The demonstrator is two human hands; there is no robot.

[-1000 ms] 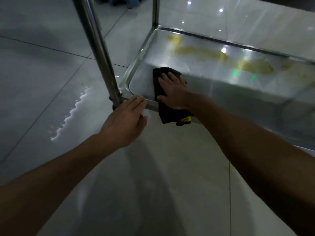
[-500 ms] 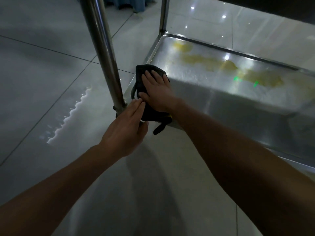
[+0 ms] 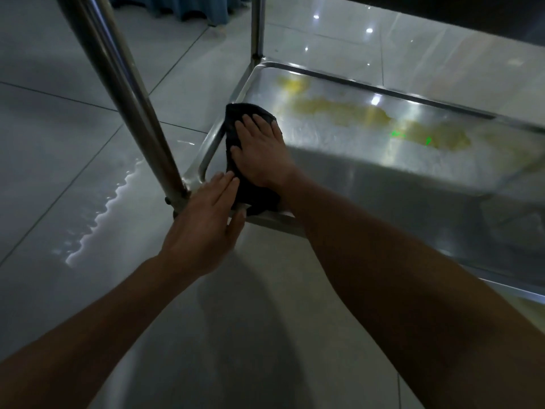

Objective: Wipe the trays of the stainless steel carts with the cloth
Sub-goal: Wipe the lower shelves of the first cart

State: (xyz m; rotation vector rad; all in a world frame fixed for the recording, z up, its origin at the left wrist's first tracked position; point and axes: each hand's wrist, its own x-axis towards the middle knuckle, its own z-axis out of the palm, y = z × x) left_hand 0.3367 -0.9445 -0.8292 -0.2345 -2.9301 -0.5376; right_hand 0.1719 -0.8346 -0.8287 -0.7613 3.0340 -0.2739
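Flat beneath right hand (image 3: 259, 152), cloth (image 3: 236, 119) covers tray (image 3: 339, 160) corner.

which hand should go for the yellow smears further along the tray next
Right hand, probably: it already presses the dark cloth flat inside the tray, nearest the yellow smears. The left hand rests at the corner post.

No legible text or labels

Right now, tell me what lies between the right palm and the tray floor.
In the head view, only the dark cloth lies there: the right hand presses it flat onto the tray near its left end.
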